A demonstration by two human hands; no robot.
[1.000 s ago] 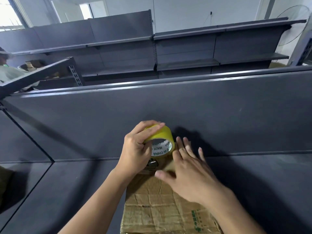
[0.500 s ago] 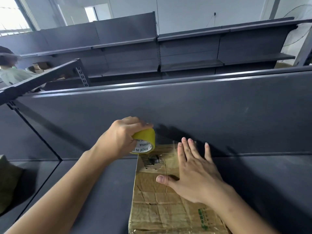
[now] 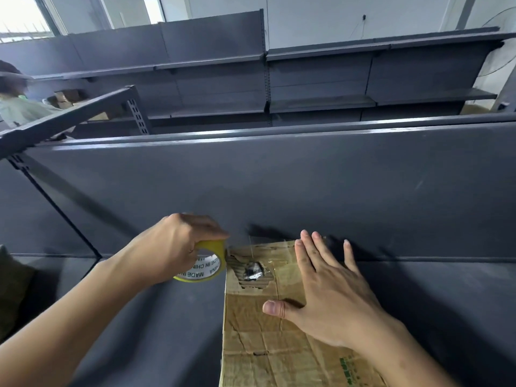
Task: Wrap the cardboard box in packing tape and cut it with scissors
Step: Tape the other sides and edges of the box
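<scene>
Dim scene, blown-out window [image 3: 25,18] top left, soft shadows, wide-angle bending at edges

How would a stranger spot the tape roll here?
Find the worn cardboard box on the dark grey shelf. At its far left corner, the left hand grips a small ring: the tape roll, the only bright yellow thing here.

There is one cardboard box [image 3: 257,331] on one dark shelf [image 3: 139,317], and the box top has one torn hole [image 3: 251,272] near its far edge. There is one roll of yellow tape [image 3: 208,270]. Two hands are in view: one left hand [image 3: 173,247] and one right hand [image 3: 332,300]. One other person [image 3: 19,107] is at the far left, with a few small boxes [image 3: 67,96], too blurred to count.
</scene>
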